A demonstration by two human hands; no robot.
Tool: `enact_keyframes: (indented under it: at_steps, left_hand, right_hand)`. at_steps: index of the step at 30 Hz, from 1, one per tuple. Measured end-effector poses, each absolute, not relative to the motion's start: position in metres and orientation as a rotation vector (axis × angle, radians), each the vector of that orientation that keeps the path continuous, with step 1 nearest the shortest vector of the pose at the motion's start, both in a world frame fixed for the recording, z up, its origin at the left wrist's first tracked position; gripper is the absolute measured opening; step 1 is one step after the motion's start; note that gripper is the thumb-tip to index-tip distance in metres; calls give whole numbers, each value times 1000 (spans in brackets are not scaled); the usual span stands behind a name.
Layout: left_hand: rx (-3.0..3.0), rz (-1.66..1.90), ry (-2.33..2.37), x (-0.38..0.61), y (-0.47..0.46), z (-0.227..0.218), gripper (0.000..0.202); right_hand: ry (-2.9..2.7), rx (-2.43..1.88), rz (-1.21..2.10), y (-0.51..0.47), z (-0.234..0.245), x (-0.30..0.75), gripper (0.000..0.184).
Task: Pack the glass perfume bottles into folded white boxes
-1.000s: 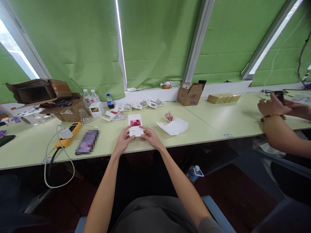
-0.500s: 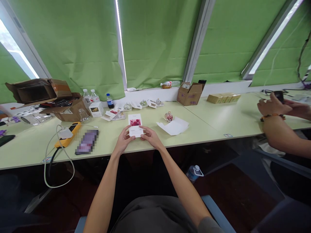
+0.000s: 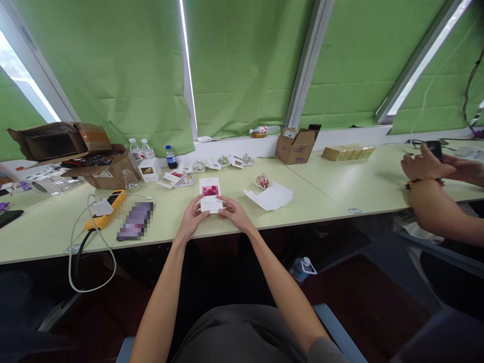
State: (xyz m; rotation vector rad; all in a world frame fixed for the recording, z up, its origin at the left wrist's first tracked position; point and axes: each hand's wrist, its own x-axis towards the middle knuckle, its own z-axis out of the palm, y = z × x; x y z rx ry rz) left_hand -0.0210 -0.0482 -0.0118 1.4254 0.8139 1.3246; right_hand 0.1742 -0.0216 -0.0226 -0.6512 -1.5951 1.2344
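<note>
L hand [image 3: 192,221] and R hand [image 3: 235,214] grip opp. sides of a white rectangular cardboard piece w/ dark-pink flower print [image 3: 212,204], approx. ctr of frame, at the pale green table [image 3: 328,186]'s front edge; hands apart, piece btwn. Rt of ctr: round clear bottle w/ reddish contents [image 3: 262,181], just beside a bent white paper sheet [image 3: 272,196]. Mid-L: yellow power strip [image 3: 118,200] near a pixelated dark phone [image 3: 135,222]. Far rt: co-worker's hands [image 3: 427,165] w/ a small black device [image 3: 434,148].

Green blinds [image 3: 245,65] cover most of the windows [image 3: 28,83]; daylight enters at gaps. Table [image 3: 340,184] pale green; floor [image 3: 353,297] dark reddish.
</note>
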Motion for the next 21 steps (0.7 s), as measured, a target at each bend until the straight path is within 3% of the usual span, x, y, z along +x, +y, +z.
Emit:
enact_keyframes:
  at_steps: [21]
  left_hand:
    - [1423, 1320, 820, -21, -48, -12, 78]
  right_hand:
    - [-1617, -673, 1217, -25, -18, 174, 65]
